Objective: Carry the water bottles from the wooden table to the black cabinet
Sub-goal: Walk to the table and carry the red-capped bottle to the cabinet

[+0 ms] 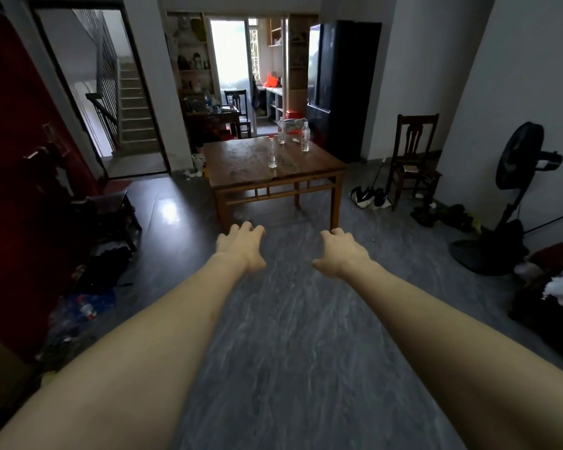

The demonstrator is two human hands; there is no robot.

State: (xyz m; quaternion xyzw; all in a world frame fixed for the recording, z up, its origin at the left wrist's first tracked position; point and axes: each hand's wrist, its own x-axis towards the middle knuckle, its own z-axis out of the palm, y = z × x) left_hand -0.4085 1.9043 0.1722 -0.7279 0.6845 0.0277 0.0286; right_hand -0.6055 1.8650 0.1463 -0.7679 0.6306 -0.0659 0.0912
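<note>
both bare arms stretch forward over the grey stone-patterned floor [290, 319], palms down. the left hand [241, 246] has its fingers loosely curled and spread, holding nothing; the right hand [343, 253] is the same, fingers bent downward and empty. the two hands are level with each other and a little apart, well short of the wooden table [241, 164] ahead.

three clear plastic water bottles stand upright on the tabletop. the nearest bottle [272, 151], with a red cap, sits near the middle of the table and holds only a low band of water at the bottom. a second bottle [305, 137] with a white cap stands further back toward the right edge; how full it is cannot be told. a third bottle [281, 133] stands at the far side, between the other two in line of sight, just in front of a crumpled clear plastic bag [293, 124]; its contents are too blurred to read. a small white scrap [295, 140] lies on the wood between the two far bottles.

behind the table's right corner stands a tall black cabinet [342, 89], doors closed. a dark wooden chair [415, 157] is against the right wall, with a black standing fan [517, 177] further right. a red door [20, 157] fills the left edge, beside an open doorway to a staircase [134, 108].
</note>
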